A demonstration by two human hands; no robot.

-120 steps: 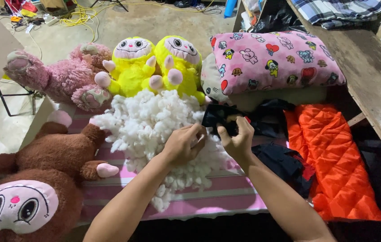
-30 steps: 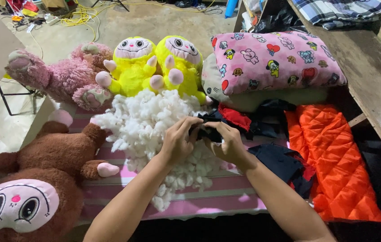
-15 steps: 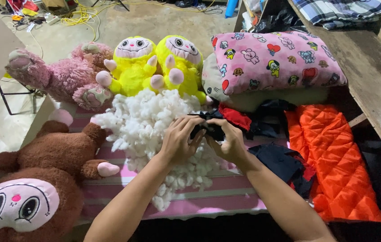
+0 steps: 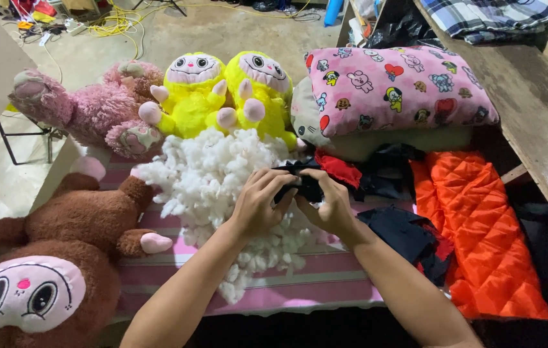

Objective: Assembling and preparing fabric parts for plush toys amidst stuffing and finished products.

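Observation:
Both of my hands meet over a heap of white stuffing (image 4: 213, 183) on a pink striped cloth (image 4: 325, 283). My left hand (image 4: 258, 203) and my right hand (image 4: 329, 200) together grip a small black fabric piece (image 4: 300, 187), fingers curled around it. A red fabric flap (image 4: 338, 169) sticks out just behind my right hand. More black cloth (image 4: 403, 235) lies to the right of my right wrist.
Two yellow plush toys (image 4: 229, 96) and a pink plush (image 4: 87, 109) sit behind the stuffing. A brown plush (image 4: 55, 258) lies at the left. A pink printed pillow (image 4: 396, 87), an orange quilted cloth (image 4: 487, 238) and a wooden bench (image 4: 538, 109) are at the right.
My hands have drawn closer together around the black fabric piece, and the red flap has come into sight. The toys and stuffing have stayed put.

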